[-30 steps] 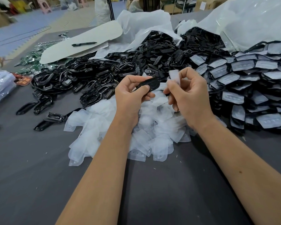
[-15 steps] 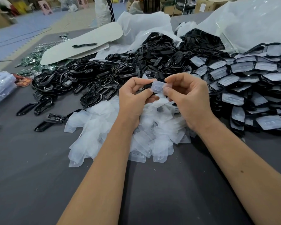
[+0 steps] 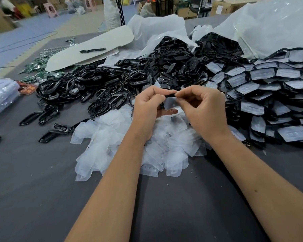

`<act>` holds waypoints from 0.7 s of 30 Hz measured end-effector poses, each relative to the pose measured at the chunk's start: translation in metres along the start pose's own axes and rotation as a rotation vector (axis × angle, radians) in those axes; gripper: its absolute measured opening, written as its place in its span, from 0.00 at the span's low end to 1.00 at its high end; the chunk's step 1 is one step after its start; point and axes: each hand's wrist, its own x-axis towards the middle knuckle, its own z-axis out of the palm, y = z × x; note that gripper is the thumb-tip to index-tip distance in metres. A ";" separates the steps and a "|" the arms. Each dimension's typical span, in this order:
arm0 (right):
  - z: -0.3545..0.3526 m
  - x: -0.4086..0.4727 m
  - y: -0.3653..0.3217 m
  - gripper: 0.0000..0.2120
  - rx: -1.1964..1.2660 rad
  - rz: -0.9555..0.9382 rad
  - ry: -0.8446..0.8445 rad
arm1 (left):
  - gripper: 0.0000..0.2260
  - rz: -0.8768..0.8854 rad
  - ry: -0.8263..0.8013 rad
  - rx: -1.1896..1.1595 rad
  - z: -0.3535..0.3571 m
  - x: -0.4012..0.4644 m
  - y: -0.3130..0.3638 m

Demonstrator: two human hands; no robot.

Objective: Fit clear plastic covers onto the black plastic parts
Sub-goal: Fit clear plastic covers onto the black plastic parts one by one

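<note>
Black, glossy and rigid, the black part (image 3: 170, 93) sits edge-on between our two hands, held above the heap of loose clear covers (image 3: 129, 137) on the grey bench (image 3: 42, 189). The left hand (image 3: 147, 109) pinches its left end; the right hand (image 3: 205, 109) pinches its right end together with the clear cover (image 3: 171, 103), whose thin sheet hangs below the part. We judge the cover feather-light, flexible and easily creased, and the part light, stiff and rather slippery. We would therefore take hold at the rims and corners, pressing the film along its edge, not its middle. Covered parts (image 3: 262, 95) lie stacked to the right, bare ones (image 3: 94, 88) to the left.
</note>
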 end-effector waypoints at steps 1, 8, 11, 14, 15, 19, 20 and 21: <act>0.000 0.000 -0.001 0.03 -0.023 -0.011 0.014 | 0.10 0.006 0.000 0.010 0.000 0.000 -0.001; 0.001 0.000 -0.002 0.03 -0.081 -0.013 0.080 | 0.08 0.054 0.004 0.087 0.002 -0.002 -0.002; 0.002 0.000 -0.002 0.04 -0.104 -0.012 0.082 | 0.09 0.057 0.001 0.094 0.003 -0.003 0.000; 0.003 -0.001 -0.002 0.04 -0.117 -0.012 0.099 | 0.08 0.058 -0.010 0.098 0.003 -0.003 -0.001; 0.003 -0.001 -0.002 0.04 -0.119 -0.007 0.106 | 0.08 0.060 -0.014 0.099 0.003 -0.003 -0.001; 0.002 -0.002 -0.003 0.09 -0.120 0.019 0.125 | 0.08 0.068 -0.006 0.089 0.002 -0.002 -0.001; 0.002 -0.001 -0.003 0.11 -0.112 0.025 0.128 | 0.09 0.065 0.000 0.085 0.002 -0.002 -0.001; 0.002 -0.001 -0.003 0.11 -0.102 0.028 0.128 | 0.09 0.061 0.006 0.081 0.001 -0.002 -0.001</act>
